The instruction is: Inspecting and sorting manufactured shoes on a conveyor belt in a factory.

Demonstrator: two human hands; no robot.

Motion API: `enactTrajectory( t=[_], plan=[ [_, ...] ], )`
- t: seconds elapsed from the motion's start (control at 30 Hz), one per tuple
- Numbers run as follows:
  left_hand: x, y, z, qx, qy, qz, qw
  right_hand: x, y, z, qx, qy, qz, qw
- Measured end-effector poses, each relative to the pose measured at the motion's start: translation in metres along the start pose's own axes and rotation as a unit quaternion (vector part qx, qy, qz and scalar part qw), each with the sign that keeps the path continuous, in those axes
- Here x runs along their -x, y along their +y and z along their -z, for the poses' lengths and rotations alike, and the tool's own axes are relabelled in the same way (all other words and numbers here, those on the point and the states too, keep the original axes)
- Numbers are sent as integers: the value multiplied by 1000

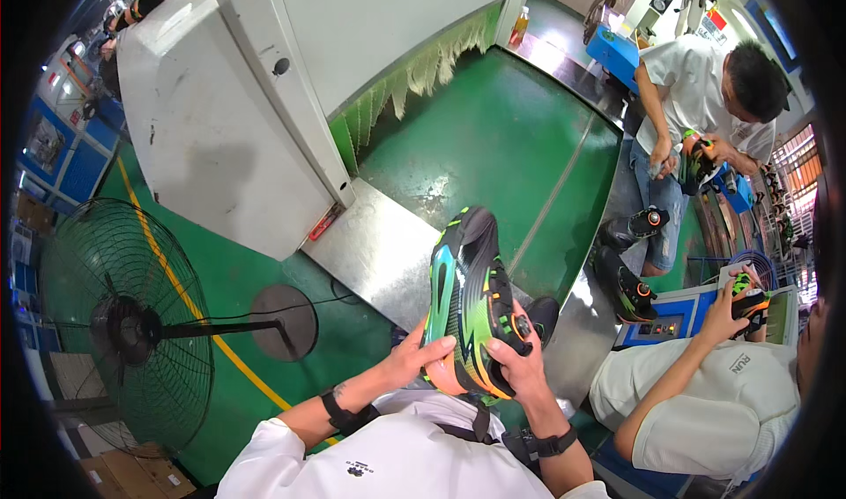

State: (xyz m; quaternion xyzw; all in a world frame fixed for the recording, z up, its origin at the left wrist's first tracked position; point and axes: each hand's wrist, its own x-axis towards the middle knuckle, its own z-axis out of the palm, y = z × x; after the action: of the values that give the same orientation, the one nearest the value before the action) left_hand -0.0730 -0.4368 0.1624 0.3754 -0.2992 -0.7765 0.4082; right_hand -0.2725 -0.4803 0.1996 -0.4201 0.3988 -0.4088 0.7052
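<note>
I hold a green, black and orange sports shoe (467, 301) upright in front of my chest, toe pointing up. My left hand (421, 351) grips its lower left side near the heel. My right hand (518, 362) clasps the right side by the orange dial closure. Both wrists wear dark bands. The shoe hangs above the edge of a steel plate (379, 252) that leads onto a green conveyor belt (493, 137).
A large white machine housing (229, 120) with a fringed curtain opening stands over the belt. A black standing fan (123, 331) is at my left. Two other people at the right hold similar shoes (749, 301) (698, 160); more shoes (630, 230) lie on the belt's edge.
</note>
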Motion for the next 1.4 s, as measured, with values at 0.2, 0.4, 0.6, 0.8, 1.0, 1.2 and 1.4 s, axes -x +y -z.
enactTrajectory(
  t=[0.2, 0.4, 0.6, 0.8, 1.0, 1.2, 1.4],
  plan=[
    [24, 36, -31, 36, -19, -115, 993, 53, -46, -8, 168, 199, 128, 957],
    [31, 39, -46, -84, -5, -160, 984, 92, -62, -21, 464, 16, 244, 851],
    [35, 40, -49, -57, -70, -138, 986, 89, -69, -25, 482, 8, 214, 849],
    [39, 36, -46, -49, -117, -128, 984, 96, -72, -24, 333, -75, 125, 932],
    [43, 28, -31, -73, -159, -95, 980, 103, -71, -26, 321, -110, 110, 934],
    [47, 42, -37, -92, -146, -79, 982, 116, -74, -25, 338, -128, 110, 926],
    [29, 91, -56, -87, -39, -228, 969, 108, -66, -27, 431, -171, 168, 870]
  ],
)
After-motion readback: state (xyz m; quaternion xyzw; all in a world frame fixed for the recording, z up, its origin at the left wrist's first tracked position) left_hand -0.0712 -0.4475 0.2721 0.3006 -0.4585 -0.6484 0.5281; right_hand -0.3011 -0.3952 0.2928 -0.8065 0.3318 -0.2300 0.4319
